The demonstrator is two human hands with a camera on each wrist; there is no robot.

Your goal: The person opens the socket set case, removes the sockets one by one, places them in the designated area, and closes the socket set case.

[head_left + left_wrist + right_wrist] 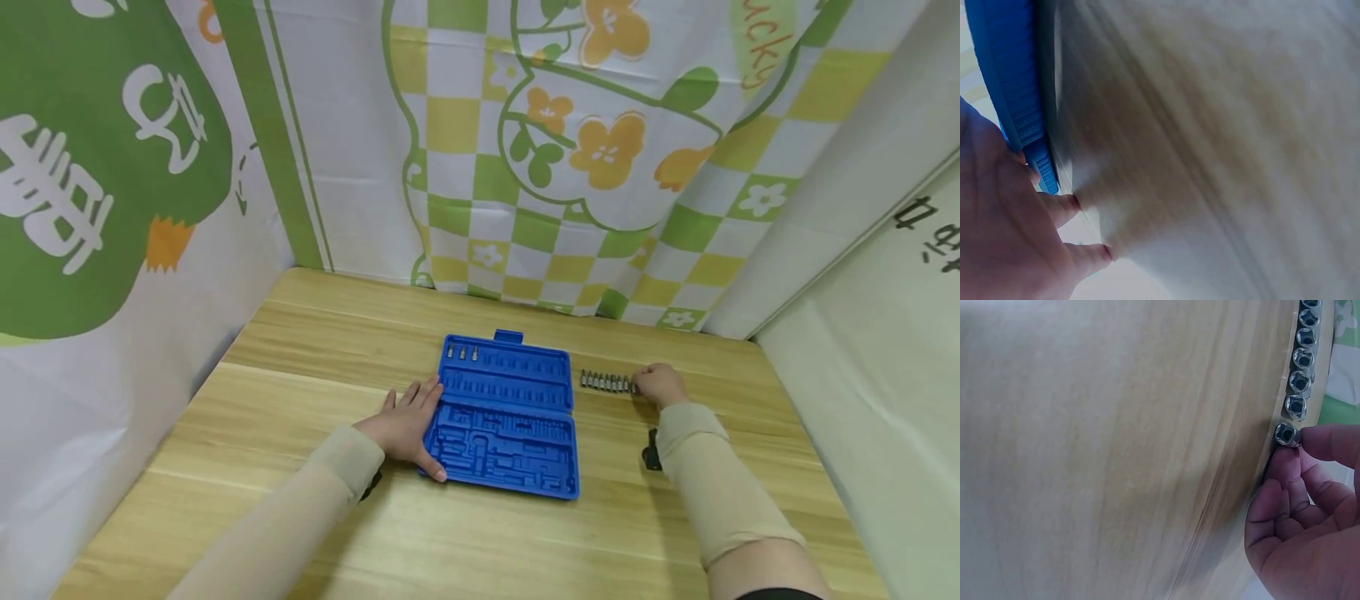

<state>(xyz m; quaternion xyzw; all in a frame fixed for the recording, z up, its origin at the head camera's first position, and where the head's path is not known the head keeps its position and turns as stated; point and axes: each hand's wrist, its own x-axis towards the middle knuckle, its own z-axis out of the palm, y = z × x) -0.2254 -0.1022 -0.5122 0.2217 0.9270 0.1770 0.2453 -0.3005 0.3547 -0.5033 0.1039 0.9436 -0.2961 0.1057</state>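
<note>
An open blue plastic tool case (502,483) lies flat on the table, with three silver pieces (462,352) standing in its upper left slots. My left hand (405,423) rests along the case's left edge, fingers spread. In the left wrist view, fingertips (1110,252) touch the wood beside the blue rim. To the right of the case is a row of small metal sockets (606,382). At the row's right end my right hand (660,385) pinches the last socket (1286,433) between thumb and forefinger. Square holes show in the socket ends in the right wrist view.
The wooden table (300,333) meets a patterned cloth (517,250) at the back. Further cloth walls stand at the left and right sides. The case's latch tab (508,337) points toward the back.
</note>
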